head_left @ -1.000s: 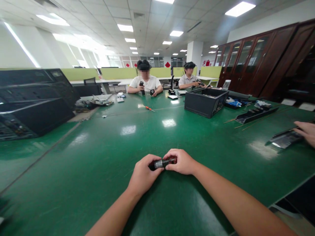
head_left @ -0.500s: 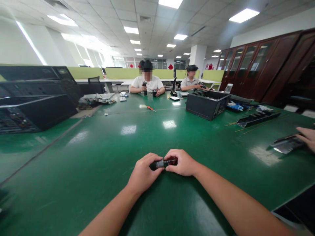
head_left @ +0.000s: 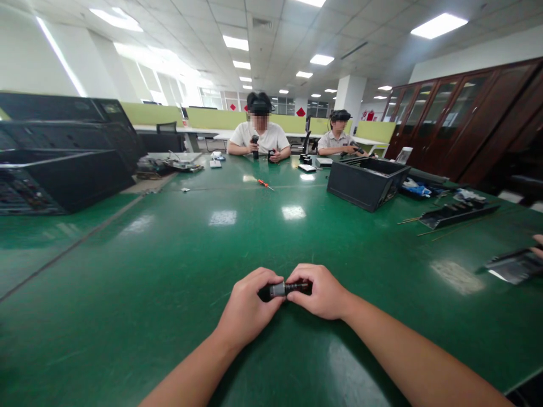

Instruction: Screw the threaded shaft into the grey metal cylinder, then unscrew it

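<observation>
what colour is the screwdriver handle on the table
The screwdriver handle is orange-red, seen best in the head view.

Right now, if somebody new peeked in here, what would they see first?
Probably the two bare hands low in the middle, pinching a small dark and silvery cylinder between them. Next, the big shiny green table all around them, with an open black metal case towards the back right and an orange screwdriver lying left of it.

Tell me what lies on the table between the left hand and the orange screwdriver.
Only bare green tabletop separates the left hand from the orange screwdriver; the head view shows it.
</observation>
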A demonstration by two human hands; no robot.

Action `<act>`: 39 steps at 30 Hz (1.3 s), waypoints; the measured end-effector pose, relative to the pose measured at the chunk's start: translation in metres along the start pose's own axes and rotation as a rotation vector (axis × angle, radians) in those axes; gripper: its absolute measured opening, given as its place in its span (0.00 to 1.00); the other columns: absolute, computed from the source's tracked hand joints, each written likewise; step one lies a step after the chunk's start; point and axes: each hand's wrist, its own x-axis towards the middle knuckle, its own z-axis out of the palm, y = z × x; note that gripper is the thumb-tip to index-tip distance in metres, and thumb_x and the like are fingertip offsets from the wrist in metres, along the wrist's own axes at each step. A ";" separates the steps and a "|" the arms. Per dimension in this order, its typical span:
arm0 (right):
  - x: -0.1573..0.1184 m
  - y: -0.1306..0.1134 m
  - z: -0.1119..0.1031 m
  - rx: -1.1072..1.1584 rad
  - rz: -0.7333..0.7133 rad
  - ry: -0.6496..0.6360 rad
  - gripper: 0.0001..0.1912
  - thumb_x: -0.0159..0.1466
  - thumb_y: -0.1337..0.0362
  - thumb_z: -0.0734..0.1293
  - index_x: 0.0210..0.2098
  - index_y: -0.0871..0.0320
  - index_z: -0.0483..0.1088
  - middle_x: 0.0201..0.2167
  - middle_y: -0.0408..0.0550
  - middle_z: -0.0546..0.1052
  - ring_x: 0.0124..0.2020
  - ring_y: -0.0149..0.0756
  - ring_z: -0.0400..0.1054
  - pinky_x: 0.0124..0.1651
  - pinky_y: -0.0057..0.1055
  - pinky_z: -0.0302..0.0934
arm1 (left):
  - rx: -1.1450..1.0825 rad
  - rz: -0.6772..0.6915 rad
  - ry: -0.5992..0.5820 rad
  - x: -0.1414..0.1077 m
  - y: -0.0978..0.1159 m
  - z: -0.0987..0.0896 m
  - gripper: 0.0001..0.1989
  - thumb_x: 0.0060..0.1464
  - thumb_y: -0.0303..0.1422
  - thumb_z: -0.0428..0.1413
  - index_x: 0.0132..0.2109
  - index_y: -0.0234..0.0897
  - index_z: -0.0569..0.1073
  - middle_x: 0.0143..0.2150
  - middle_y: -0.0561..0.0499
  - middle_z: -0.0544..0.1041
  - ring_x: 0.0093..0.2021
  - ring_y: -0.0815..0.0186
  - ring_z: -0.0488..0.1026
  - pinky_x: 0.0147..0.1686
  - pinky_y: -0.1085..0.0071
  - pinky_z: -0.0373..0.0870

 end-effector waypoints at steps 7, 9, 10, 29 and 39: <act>-0.001 -0.004 -0.001 -0.004 -0.002 0.007 0.02 0.60 0.66 0.71 0.35 0.56 0.76 0.32 0.46 0.77 0.34 0.35 0.71 0.38 0.30 0.61 | 0.003 0.006 0.006 -0.001 0.002 0.001 0.08 0.50 0.27 0.61 0.40 0.40 0.77 0.38 0.50 0.78 0.39 0.63 0.76 0.40 0.69 0.72; -0.001 -0.005 -0.001 -0.014 -0.006 0.005 0.03 0.61 0.67 0.70 0.35 0.56 0.77 0.32 0.46 0.77 0.35 0.36 0.71 0.39 0.31 0.61 | 0.007 0.004 0.009 -0.001 0.002 0.001 0.08 0.50 0.27 0.61 0.40 0.40 0.76 0.38 0.50 0.78 0.39 0.63 0.76 0.40 0.68 0.72; -0.001 -0.005 -0.001 -0.018 -0.009 0.007 0.03 0.60 0.67 0.70 0.35 0.56 0.77 0.33 0.46 0.77 0.35 0.36 0.71 0.39 0.31 0.62 | 0.006 0.002 0.008 -0.001 0.002 0.001 0.08 0.51 0.28 0.61 0.40 0.39 0.76 0.38 0.49 0.78 0.39 0.62 0.76 0.40 0.68 0.72; -0.001 -0.004 -0.003 -0.044 -0.017 0.022 0.04 0.59 0.68 0.71 0.35 0.56 0.77 0.34 0.46 0.78 0.35 0.36 0.72 0.40 0.31 0.62 | 0.027 0.007 0.030 -0.002 0.002 0.000 0.08 0.50 0.27 0.62 0.40 0.40 0.76 0.38 0.51 0.79 0.39 0.64 0.77 0.41 0.69 0.72; -0.003 -0.002 -0.004 -0.076 -0.029 0.039 0.04 0.59 0.69 0.71 0.35 0.57 0.76 0.32 0.44 0.77 0.34 0.33 0.70 0.38 0.30 0.61 | 0.027 -0.007 0.026 -0.002 -0.002 0.001 0.10 0.50 0.26 0.63 0.40 0.40 0.76 0.38 0.52 0.78 0.39 0.65 0.76 0.41 0.69 0.71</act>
